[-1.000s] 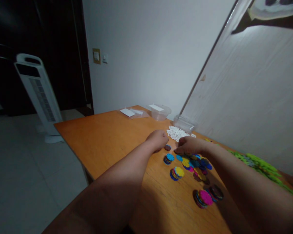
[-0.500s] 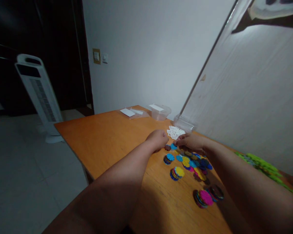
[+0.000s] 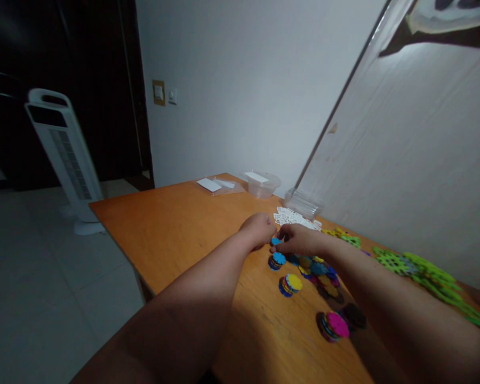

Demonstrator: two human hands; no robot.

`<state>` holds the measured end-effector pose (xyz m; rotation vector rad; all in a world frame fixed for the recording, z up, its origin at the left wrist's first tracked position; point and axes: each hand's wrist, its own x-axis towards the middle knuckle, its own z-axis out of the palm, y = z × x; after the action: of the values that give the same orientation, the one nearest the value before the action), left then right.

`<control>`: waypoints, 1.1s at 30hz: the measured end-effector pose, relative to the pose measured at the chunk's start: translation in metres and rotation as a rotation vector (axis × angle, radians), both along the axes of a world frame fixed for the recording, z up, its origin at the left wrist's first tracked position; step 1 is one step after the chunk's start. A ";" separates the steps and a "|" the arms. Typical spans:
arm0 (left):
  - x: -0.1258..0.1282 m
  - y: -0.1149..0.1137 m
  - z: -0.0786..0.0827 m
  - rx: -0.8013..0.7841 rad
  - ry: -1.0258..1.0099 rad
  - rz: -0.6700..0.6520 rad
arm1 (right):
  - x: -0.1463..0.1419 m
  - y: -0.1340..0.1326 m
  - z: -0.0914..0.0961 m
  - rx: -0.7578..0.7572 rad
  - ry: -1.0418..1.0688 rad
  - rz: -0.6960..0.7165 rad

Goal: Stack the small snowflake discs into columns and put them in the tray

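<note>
Head view: my right hand [image 3: 298,239], just right of the frame's centre, has its thumb and fingers bent at the edge of a light blue disc [image 3: 276,241]; whether they grip it or only touch it, I cannot tell. My left hand [image 3: 259,230], curled just left of it, hides its fingertips, so I cannot tell if they hold anything. With both hands so close round that disc, I reckon one finger could knock it askew, and whatever lies under it, too hidden to make out, could slide too. My right fingers also hang close to the blue-topped stack [image 3: 278,260] just below, so a low wrist or a careless drag could topple it. The disc itself lies between my two hands, at the right fingertips. Further down the frame come the yellow-topped stack [image 3: 290,285] and, lower right, the pink-topped stack [image 3: 333,326] in front of a shadowed dark one. Under my right wrist spreads the loose pile of discs [image 3: 318,268], which my forearm could scatter if it sank. Beyond my hands lie the white lattice pieces [image 3: 294,217], with green pieces [image 3: 424,272] at the right edge of the frame
</note>
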<state>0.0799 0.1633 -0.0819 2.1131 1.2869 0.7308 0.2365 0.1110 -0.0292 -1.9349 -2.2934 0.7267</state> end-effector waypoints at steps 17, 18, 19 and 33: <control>0.001 -0.004 0.001 -0.019 0.012 0.024 | 0.024 0.002 0.009 0.025 -0.187 -0.114; 0.001 -0.005 0.002 -0.021 0.015 0.024 | 0.024 0.002 0.008 0.018 -0.194 -0.113; 0.001 -0.005 0.003 -0.018 0.018 0.024 | 0.024 0.002 0.007 0.014 -0.199 -0.112; 0.002 -0.001 -0.004 -0.020 -0.013 0.026 | 0.029 0.007 0.007 -0.039 0.092 -0.217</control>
<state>0.0822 0.1621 -0.0856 2.0761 1.3120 0.7382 0.2652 0.1184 -0.0224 -2.0766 -1.9921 0.8224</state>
